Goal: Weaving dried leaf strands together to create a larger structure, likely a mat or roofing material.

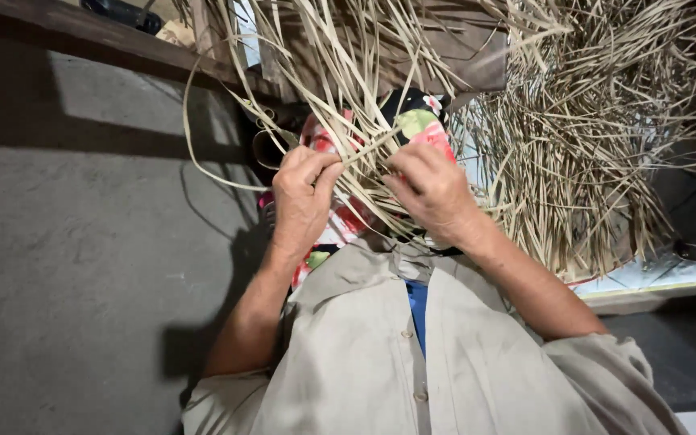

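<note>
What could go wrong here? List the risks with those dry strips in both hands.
1. The thin strip pinched between the left hand and right hand looks dry and may snap or cut a finger.
2. Loose strips cross each other above the hands, so the wrong one might get pulled and tangle.

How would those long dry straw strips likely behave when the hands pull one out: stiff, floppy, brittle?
The dry strips are probably springy rather than limp: loose ones arc freely without drooping flat. They are likely very light, being thin and flat. The left hand and right hand bend one between them unbroken, so sharp creasing may crack it.
</note>
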